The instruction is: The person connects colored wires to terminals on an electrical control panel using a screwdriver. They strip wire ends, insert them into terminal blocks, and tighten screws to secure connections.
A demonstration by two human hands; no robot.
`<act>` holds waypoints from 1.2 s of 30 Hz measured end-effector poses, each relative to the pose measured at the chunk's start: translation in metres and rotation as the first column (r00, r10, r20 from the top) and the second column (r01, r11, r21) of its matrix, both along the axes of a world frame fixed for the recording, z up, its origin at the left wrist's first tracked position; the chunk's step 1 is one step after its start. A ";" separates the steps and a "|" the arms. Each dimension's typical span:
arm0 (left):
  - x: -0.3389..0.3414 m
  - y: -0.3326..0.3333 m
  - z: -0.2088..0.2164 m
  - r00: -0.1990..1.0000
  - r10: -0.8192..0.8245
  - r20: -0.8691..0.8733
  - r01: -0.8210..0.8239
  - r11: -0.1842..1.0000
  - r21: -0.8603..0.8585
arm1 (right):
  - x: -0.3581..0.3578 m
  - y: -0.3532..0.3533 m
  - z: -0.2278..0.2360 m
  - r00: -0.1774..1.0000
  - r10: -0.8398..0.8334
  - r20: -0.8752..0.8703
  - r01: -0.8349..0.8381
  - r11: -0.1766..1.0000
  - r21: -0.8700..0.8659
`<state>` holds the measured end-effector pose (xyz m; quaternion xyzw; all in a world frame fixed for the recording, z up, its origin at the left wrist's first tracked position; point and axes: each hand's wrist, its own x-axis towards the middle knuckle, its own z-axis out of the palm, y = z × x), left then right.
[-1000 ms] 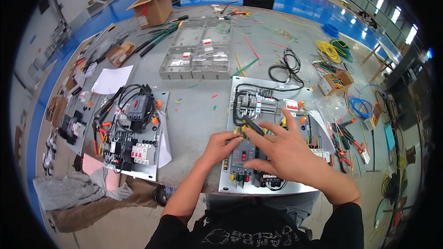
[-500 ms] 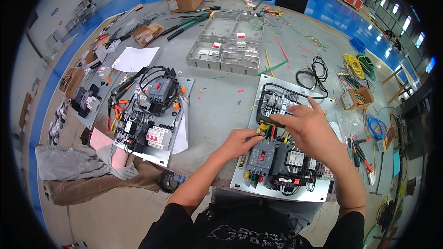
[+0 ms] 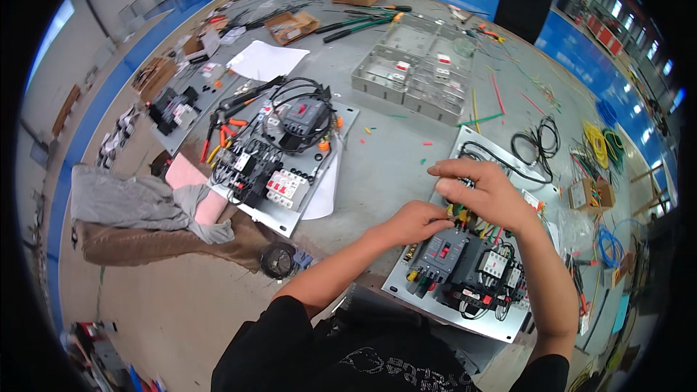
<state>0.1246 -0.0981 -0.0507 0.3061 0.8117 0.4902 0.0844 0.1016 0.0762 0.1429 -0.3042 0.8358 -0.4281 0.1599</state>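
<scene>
"Two questions: what's where, and pointing which way?"

"My left hand (image 3: 417, 223) is at the far end of a dark-grey, box-shaped breaker (image 3: 435, 258); my right hand (image 3: 483, 192) arches close beside. I can't tell if either is clamped."

"And the breaker's long axis?"

"Away from me, far end leaning right, on a silver rectangular metal plate (image 3: 401, 281), near right."

left hand (image 3: 415, 223): nearer, curled | right hand (image 3: 494, 192): farther, bent down | left arm (image 3: 335, 274): leans right | right arm (image 3: 548, 283): leans left
</scene>
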 end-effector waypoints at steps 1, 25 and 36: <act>-0.001 0.000 -0.002 1.000 0.006 -0.019 -0.006 1.000 0.002 | -0.006 -0.004 0.001 0.994 0.015 0.107 -0.008 0.998 -0.060; 0.003 0.018 -0.024 0.970 0.193 -0.149 -0.161 0.966 0.202 | 0.081 0.046 0.012 0.817 -0.354 -0.455 0.479 0.856 0.193; 0.005 0.016 -0.013 0.976 0.218 -0.002 -0.212 0.954 0.211 | 0.018 0.069 -0.054 0.985 -0.171 0.012 0.168 0.975 0.143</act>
